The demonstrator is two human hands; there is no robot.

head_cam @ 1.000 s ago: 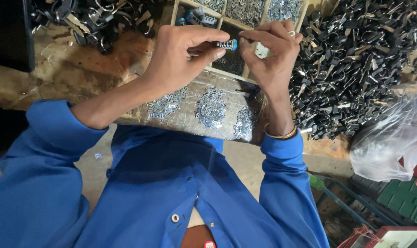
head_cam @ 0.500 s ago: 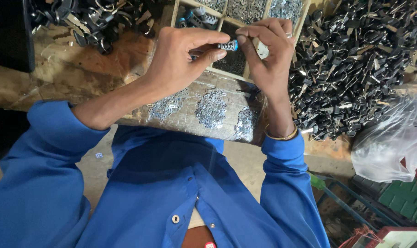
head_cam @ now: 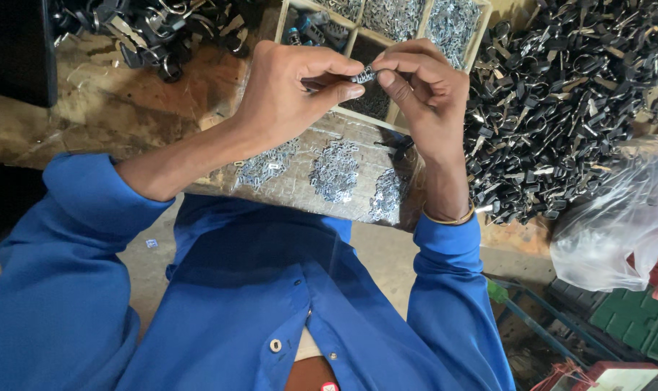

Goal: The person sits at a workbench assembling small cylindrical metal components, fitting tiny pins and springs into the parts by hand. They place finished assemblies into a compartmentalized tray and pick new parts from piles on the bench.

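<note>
The small metal piece (head_cam: 364, 73) between my hands is too small to identify; my fingertips (head_cam: 347, 91) cover most of it. The divided wooden tray (head_cam: 481, 29) is cut by the top edge, and my hands hide its middle compartments.

Small metal clip (head_cam: 364, 73), pinched between fingertips

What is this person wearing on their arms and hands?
Both arms are in a bright blue long-sleeved shirt, the sleeves pushed up so the forearms are bare. The left hand wears nothing that shows. The right hand is bare too, with no glove, but a thin gold-coloured bangle circles that wrist just above the blue cuff. The shirt front has pale buttons.
</note>
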